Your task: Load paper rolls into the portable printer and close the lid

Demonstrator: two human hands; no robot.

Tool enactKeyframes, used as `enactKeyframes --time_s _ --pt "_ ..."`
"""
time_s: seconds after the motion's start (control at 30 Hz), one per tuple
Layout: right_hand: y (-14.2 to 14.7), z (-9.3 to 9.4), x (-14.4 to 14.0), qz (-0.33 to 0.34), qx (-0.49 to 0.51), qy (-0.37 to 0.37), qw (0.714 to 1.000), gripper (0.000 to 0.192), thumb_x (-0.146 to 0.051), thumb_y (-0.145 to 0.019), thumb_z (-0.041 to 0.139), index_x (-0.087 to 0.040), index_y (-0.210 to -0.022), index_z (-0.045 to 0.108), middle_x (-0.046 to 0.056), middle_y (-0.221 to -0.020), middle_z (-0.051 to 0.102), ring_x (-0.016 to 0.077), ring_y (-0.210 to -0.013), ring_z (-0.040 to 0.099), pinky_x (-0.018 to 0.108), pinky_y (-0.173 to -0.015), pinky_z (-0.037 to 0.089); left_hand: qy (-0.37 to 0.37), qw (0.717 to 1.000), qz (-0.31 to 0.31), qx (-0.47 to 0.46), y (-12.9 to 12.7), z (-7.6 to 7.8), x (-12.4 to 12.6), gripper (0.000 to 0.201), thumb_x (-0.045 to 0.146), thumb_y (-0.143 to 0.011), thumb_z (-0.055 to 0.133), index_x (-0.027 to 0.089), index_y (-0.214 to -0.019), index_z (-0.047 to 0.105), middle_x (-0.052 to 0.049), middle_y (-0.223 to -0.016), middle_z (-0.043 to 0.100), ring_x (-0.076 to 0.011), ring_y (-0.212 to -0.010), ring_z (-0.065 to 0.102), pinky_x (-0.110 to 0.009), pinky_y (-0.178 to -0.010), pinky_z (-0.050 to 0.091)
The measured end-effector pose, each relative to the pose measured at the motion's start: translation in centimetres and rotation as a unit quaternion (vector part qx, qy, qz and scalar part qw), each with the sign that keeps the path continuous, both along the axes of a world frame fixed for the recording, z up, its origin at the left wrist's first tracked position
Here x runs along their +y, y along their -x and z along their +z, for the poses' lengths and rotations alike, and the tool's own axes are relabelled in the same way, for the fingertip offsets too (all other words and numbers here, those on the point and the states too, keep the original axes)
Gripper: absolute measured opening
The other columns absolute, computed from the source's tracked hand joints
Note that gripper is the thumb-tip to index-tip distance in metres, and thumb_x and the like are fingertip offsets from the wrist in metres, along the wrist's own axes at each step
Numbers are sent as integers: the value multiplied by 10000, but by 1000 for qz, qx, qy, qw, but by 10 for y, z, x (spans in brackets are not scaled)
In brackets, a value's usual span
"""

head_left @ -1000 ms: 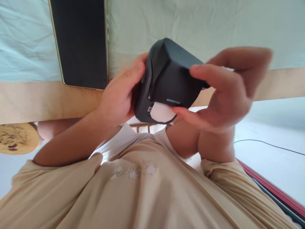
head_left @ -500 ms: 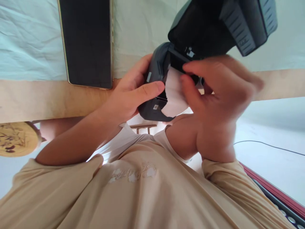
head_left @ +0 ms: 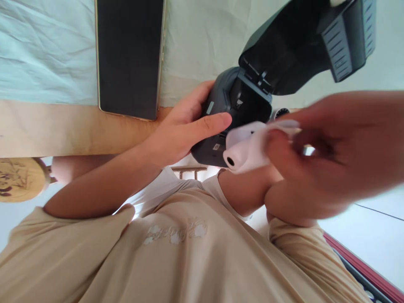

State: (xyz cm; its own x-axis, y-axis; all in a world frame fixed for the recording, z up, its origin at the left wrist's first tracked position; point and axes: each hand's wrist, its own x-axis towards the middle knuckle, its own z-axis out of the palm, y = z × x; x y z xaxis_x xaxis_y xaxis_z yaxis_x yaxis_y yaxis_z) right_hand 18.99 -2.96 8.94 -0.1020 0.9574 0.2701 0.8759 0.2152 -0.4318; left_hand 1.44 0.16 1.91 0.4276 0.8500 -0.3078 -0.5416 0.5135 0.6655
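My left hand (head_left: pixel 183 130) grips the body of a small dark label printer (head_left: pixel 240 97) at the table's near edge, thumb laid across its front. The printer's lid (head_left: pixel 299 42) is swung open, up and to the right. My right hand (head_left: pixel 334 155), blurred by motion, holds a white paper roll (head_left: pixel 246 147) just in front of the printer's open bay, the roll's core hole facing the camera.
A black phone (head_left: pixel 129 54) lies face up on a pale cloth (head_left: pixel 41 50) left of the printer. The wooden table edge (head_left: pixel 63 130) runs across below it. A round wooden stool (head_left: pixel 19 179) stands at the lower left, and a thin cable (head_left: pixel 378 210) lies on the floor at right.
The closed printer's lid was opened. My right hand went from pinching the paper in the bay to lifting the white roll out toward me. My left hand kept its grip.
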Motion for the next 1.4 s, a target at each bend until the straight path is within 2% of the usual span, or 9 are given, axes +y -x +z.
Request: enactKeyframes --time_s 0.17,0.3,0.4,0.5,0.67,0.9,1.07,1.23,1.4 --pt "2 -5 5 -1 -57 -18 998 177 -139 -889 633 -246 -996 725 -54 -840 717 72 -573 494 269 -596 446 -19 1000 -20 0 0 -2 1 273 193 -899 700 173 -1170 726 34 -875 715 -65 -764 668 -184 -840 553" --pt "-7 -10 8 107 -9 -10 994 278 -54 -854 597 -219 -1062 679 -59 -893 734 43 -587 555 217 -567 457 -50 998 -31 -32 5 -10 3 295 208 -921 703 169 -1213 698 32 -889 700 -64 -830 673 -182 -883 553" --pt "-7 -17 5 132 12 -61 989 297 -52 -856 566 -208 -1090 662 -13 -1027 754 85 -799 683 225 -676 528 -50 998 -39 -28 6 -10 5 317 195 -924 710 154 -1237 677 22 -897 699 -59 -842 647 -189 -937 538" --pt "-2 -26 1 144 -21 -115 983 275 -83 -907 534 -202 -1121 661 8 -1082 752 110 -877 703 249 -675 521 -22 999 -43 -16 6 -6 6 263 203 -907 735 139 -1159 696 24 -876 680 -50 -792 613 -163 -857 536" --pt "-4 -37 0 192 22 -114 975 209 -266 -1005 542 -158 -1142 657 83 -1109 745 143 -953 722 267 -757 568 -7 999 -25 -45 3 -1 6 253 197 -861 773 123 -1078 667 2 -1002 682 -44 -794 622 -160 -807 552" --pt "-17 -45 -11 216 21 -173 961 139 -294 -971 598 -226 -1054 686 7 -1090 744 140 -841 708 296 -715 577 23 997 -9 -74 4 -2 7 205 148 -881 709 100 -1058 618 -18 -887 634 -75 -762 618 -171 -665 527" --pt "-22 -41 -19 274 3 -112 955 236 -178 -941 582 -206 -1158 672 31 -1110 733 128 -767 643 312 -666 537 -2 996 -5 -94 3 -9 5 214 177 -911 711 102 -1094 628 -34 -926 673 -84 -770 639 -194 -686 549" --pt "-20 -38 -23 272 -54 -90 957 307 -91 -871 659 -211 -1153 629 18 -1104 742 133 -789 619 320 -667 478 -26 997 6 -73 2 -7 4 168 168 -951 658 85 -1096 640 -24 -897 678 -83 -770 650 -188 -695 538" --pt "-24 -31 -28 271 6 -95 958 148 -168 -916 599 -210 -1044 661 9 -1040 732 131 -755 615 321 -633 477 -11 998 11 -67 1 -5 3 162 131 -953 636 92 -1110 628 -20 -894 678 -81 -780 644 -193 -717 529"
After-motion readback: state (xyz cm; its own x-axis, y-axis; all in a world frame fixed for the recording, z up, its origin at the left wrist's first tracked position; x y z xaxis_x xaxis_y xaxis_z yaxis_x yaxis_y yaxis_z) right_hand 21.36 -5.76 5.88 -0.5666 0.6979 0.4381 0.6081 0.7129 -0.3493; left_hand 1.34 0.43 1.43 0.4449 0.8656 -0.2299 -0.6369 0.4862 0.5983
